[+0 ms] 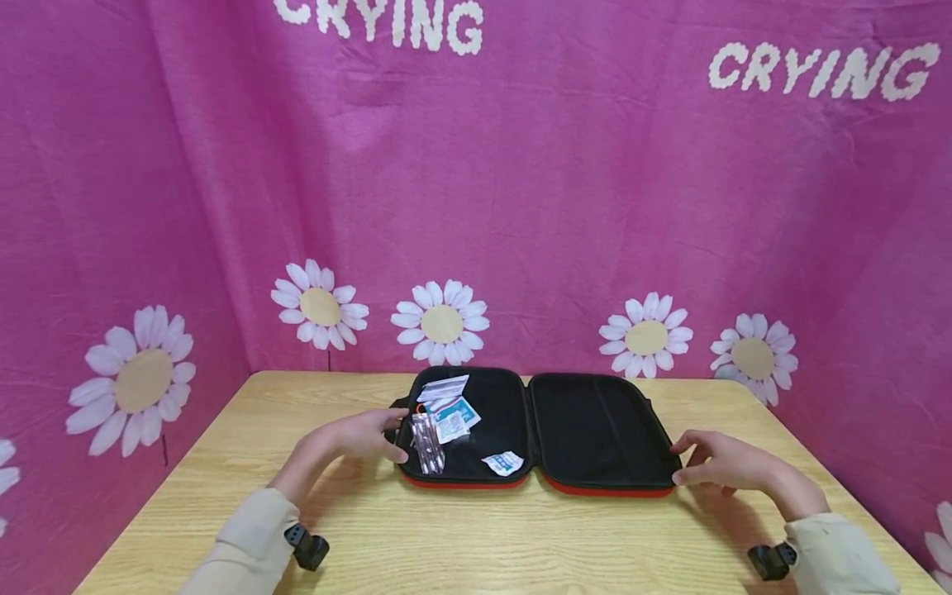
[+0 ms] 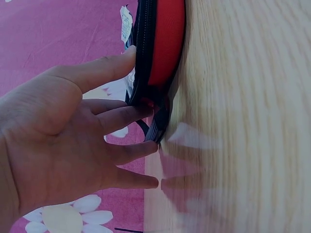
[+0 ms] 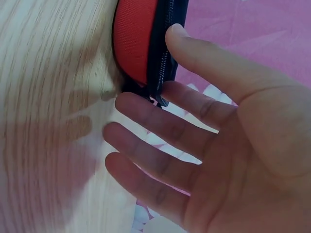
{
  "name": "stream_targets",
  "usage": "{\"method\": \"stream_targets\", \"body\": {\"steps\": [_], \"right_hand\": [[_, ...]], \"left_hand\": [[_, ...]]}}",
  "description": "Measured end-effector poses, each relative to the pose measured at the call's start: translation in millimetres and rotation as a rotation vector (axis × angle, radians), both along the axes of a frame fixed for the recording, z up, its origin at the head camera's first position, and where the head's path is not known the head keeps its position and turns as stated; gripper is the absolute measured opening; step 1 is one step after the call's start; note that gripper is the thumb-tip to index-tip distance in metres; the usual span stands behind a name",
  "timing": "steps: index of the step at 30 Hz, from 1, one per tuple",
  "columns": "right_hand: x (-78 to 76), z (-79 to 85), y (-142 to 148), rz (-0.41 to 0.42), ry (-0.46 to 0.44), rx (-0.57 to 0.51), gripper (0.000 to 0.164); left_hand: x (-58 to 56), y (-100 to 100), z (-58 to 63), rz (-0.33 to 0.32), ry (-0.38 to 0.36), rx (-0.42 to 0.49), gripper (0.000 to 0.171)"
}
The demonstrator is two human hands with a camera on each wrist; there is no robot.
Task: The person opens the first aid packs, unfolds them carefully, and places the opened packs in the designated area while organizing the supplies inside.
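Note:
An unzipped black-lined case (image 1: 487, 430) with a red outer shell lies spread flat on the wooden table. Its left half holds a silver blister-like strip (image 1: 428, 444), several white and teal packets (image 1: 452, 417) and a white-and-blue packet (image 1: 504, 463) near the front. My left hand (image 1: 364, 435) is at the case's left edge, thumb on the zipped rim (image 2: 142, 53) and fingers extended beside the strap. On the other side, my right hand (image 1: 729, 463) touches the right half's outer edge with its thumb; its fingers are loosely bent, the lower ones off the case.
The wooden table (image 1: 476, 545) spreads in front of the case. A pink cloth (image 1: 535, 207) with daisies and lettering hangs behind and on both sides. Each wrist carries a small black camera (image 1: 307, 547).

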State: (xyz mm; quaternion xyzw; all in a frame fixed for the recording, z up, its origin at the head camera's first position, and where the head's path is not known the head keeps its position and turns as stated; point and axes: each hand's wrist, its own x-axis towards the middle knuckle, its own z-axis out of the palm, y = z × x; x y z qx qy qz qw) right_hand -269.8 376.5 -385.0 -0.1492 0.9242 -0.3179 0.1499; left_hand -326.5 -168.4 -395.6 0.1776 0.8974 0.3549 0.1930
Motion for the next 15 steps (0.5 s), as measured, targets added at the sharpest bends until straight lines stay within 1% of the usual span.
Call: {"method": "stream_targets", "body": {"steps": [3, 6, 8, 10, 13, 15], "right_hand": [[-1.9, -1.3, 1, 0.049, 0.062, 0.000, 0.046], [-3.6, -2.9, 0, 0.075, 0.187, 0.037, 0.038], [-5.1, -3.7, -3, 0.056, 0.270, 0.071, 0.034], [-7.0, -4.1, -6, 0.024, 0.337, 0.095, 0.030], [-11.3, -3.2, -14, -0.009, 0.400, 0.101, 0.028], [-14.1, -1.3, -22, -0.010, 0.426, 0.095, 0.027]], "left_hand": [[-0.2, -2, 0.4, -0.003, 0.006, -0.001, 0.088], [-0.4, -5, -0.8, -0.011, 0.032, -0.032, 0.085], [-0.7, -6, -1.8, -0.005, 0.061, -0.053, 0.082], [-2.2, -6, -3.5, -0.003, 0.107, -0.073, 0.077], [-5.8, -3, -5.5, 0.025, 0.177, -0.082, 0.068], [-9.6, -1, -7.2, 0.036, 0.224, -0.074, 0.063]]}}
